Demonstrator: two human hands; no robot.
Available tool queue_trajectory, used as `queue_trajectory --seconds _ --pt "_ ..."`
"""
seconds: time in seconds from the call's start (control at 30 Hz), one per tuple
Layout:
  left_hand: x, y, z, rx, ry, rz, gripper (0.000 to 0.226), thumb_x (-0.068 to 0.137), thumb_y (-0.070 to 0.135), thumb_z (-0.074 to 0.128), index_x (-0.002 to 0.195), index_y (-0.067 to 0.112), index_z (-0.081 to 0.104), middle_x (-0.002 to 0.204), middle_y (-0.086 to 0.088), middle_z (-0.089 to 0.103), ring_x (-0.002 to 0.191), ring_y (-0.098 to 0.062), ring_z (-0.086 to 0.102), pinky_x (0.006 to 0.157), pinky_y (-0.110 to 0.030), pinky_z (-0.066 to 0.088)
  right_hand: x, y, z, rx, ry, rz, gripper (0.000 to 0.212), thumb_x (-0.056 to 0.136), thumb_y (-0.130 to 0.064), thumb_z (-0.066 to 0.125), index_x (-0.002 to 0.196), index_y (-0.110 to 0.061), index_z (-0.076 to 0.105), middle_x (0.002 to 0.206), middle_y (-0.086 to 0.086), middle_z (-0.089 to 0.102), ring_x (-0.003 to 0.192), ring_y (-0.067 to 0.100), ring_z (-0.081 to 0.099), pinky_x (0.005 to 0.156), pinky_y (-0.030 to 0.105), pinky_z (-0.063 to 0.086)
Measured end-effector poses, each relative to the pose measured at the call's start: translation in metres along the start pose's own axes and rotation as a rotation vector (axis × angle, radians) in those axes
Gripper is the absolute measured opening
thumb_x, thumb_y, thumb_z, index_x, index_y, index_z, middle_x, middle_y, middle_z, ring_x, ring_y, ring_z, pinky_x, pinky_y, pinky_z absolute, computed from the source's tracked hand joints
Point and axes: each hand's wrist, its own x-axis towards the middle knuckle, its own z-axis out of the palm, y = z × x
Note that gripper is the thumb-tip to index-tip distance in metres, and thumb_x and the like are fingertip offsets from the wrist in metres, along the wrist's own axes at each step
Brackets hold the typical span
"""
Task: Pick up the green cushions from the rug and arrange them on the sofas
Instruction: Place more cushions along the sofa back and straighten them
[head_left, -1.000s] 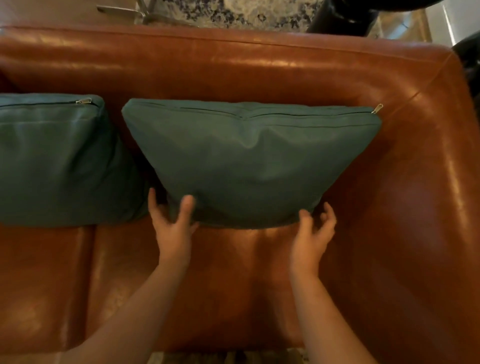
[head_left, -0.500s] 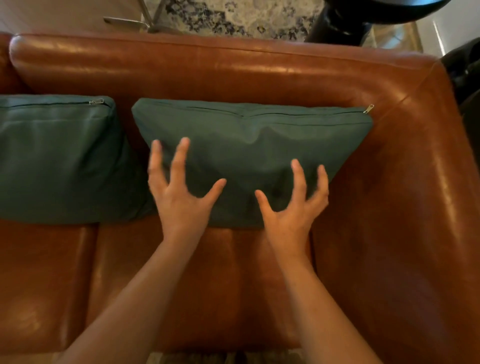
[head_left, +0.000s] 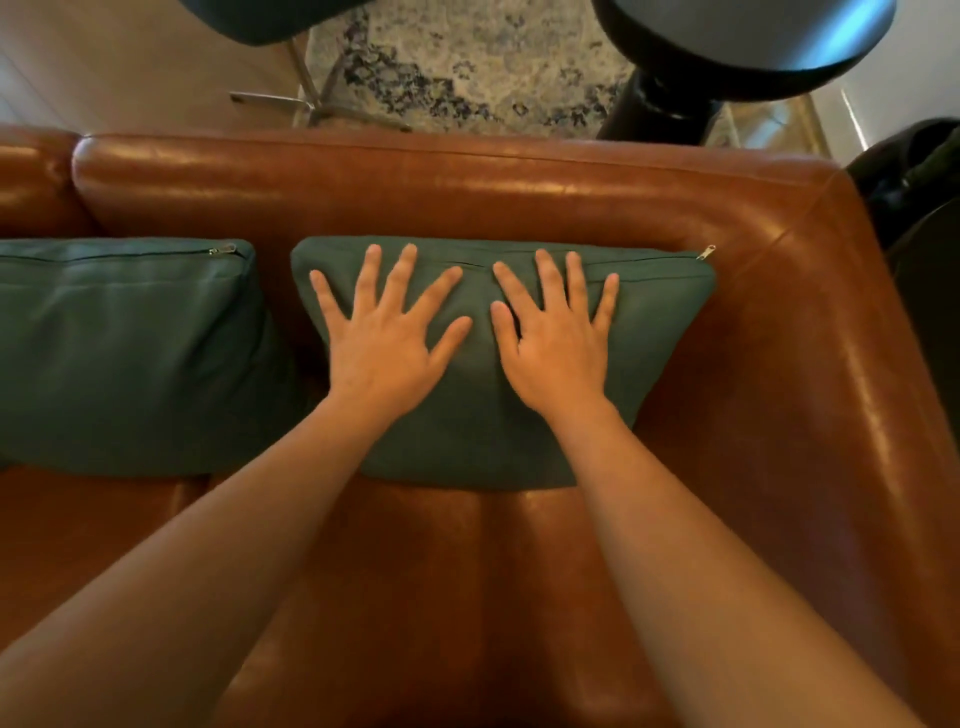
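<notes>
You look down on a brown leather sofa. Its backrest runs across the upper part of the view, and its right armrest closes the right end. The seat fills the lower part.

Two green cushions stand along the back edge of the seat. Both lean on the backrest with the zipped edge uppermost. The left cushion is cut off by the left edge of the view. The right cushion stands in the back right corner of the seat, and its upper right corner touches the sofa where backrest and armrest meet. A narrow dark gap shows between the two cushions.

Behind the backrest, a patterned rug lies on the floor. A black pedestal under a round dark top stands at its right side. A metal chair base stands at its left edge.

Both your hands lie flat on the front face of the right cushion, with fingers straight and spread. The left hand presses the left part and the right hand the middle. The thumbs are near each other but apart. The longest fingertips reach the zip seam at the top edge.

The right zip pull sits at the upper right corner of the right cushion, against the backrest. The left zip pull sits near the upper right corner of the left cushion.
</notes>
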Motion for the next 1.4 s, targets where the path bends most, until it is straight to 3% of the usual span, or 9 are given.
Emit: queue_trajectory --seconds 0.3,0.47,0.6,0.67,0.87,0.97,1.13,1.3,1.4 --pt "-0.002 -0.044 0.0 0.036 -0.013 -0.039 0.068 0.103 0.073 0.01 0.165 0.044 0.015 0.174 -0.004 0.016 0.161 -0.027 0.006 0.123 -0.069 -0.004 -0.002 0.102 -0.017 -0.189 -0.054 0.083 0.058 0.113 -0.056 0.026 0.167 -0.039 0.038 0.176 0.005 0.032 0.166 0.033 0.015 0.129 0.069 -0.001" --pt "-0.003 -0.036 -0.011 -0.117 0.059 -0.095 0.067 0.102 0.071 0.036 0.16 0.039 0.033 0.172 -0.012 0.008 0.16 -0.032 0.003 0.126 -0.063 0.001 0.0 0.112 -0.03 -0.08 -0.007 0.211 0.063 0.111 -0.06 0.033 0.169 -0.035 0.033 0.18 0.009 0.012 0.166 0.038 0.002 0.129 0.067 0.001" --pt "-0.01 -0.032 -0.021 -0.665 0.159 -0.515 0.088 0.091 0.062 0.069 0.162 0.044 0.021 0.169 -0.007 0.007 0.155 -0.032 0.014 0.126 -0.047 0.021 -0.016 0.109 -0.028 0.439 0.26 0.603 0.086 0.102 -0.062 0.056 0.17 -0.02 0.027 0.174 0.016 0.024 0.16 0.036 0.024 0.13 0.047 0.023" --pt "-0.01 -0.03 -0.019 -0.936 0.087 -0.683 0.104 0.088 0.061 0.074 0.165 0.045 0.006 0.169 -0.003 0.021 0.151 -0.029 0.031 0.12 -0.045 0.033 -0.021 0.1 -0.021 0.772 0.167 0.834 0.088 0.1 -0.065 0.057 0.17 -0.019 0.028 0.162 0.004 0.044 0.149 0.024 0.043 0.123 0.038 0.036" --pt "-0.011 -0.043 -0.008 -1.169 0.084 -0.819 0.111 0.08 0.072 0.073 0.164 0.047 0.004 0.163 0.003 0.041 0.142 -0.023 0.048 0.115 -0.044 0.043 -0.034 0.094 -0.009 1.074 0.105 0.952 0.074 0.109 -0.056 0.052 0.17 -0.026 0.023 0.153 -0.005 0.051 0.14 0.018 0.051 0.11 0.033 0.042" --pt "-0.016 -0.041 -0.005 -1.142 -0.015 -0.775 0.106 0.084 0.067 0.074 0.165 0.038 0.014 0.158 0.004 0.045 0.138 -0.022 0.05 0.106 -0.037 0.045 -0.04 0.094 -0.008 1.086 0.025 0.904 0.07 0.108 -0.056 0.056 0.167 -0.03 0.031 0.143 -0.011 0.055 0.133 0.016 0.055 0.116 0.04 0.045" --pt "-0.031 -0.04 -0.019 -1.055 -0.054 -0.787 0.113 0.083 0.067 0.075 0.166 0.04 0.002 0.166 0.0 0.038 0.145 -0.026 0.046 0.118 -0.049 0.041 -0.044 0.091 -0.031 0.956 0.041 0.922 0.082 0.104 -0.051 0.065 0.171 -0.025 0.024 0.169 0.002 0.039 0.154 0.026 0.041 0.126 0.048 0.038" --pt "-0.057 -0.028 -0.047 -0.881 -0.205 -0.596 0.114 0.079 0.068 0.076 0.163 0.046 0.002 0.165 0.001 0.038 0.145 -0.023 0.046 0.118 -0.05 0.041 -0.056 0.061 -0.066 0.788 -0.035 0.86 0.087 0.104 -0.034 0.071 0.171 -0.015 0.02 0.171 0.013 0.029 0.156 0.032 0.036 0.125 0.041 0.035" --pt "-0.073 -0.01 -0.072 -0.696 -0.329 -0.49 0.097 0.09 0.058 0.073 0.166 0.033 0.018 0.169 -0.008 0.023 0.153 -0.027 0.033 0.122 -0.042 0.031 -0.063 0.038 -0.089 0.763 -0.145 0.779 0.086 0.103 -0.027 0.071 0.172 -0.014 0.02 0.17 0.015 0.031 0.156 0.032 0.037 0.128 0.04 0.032"
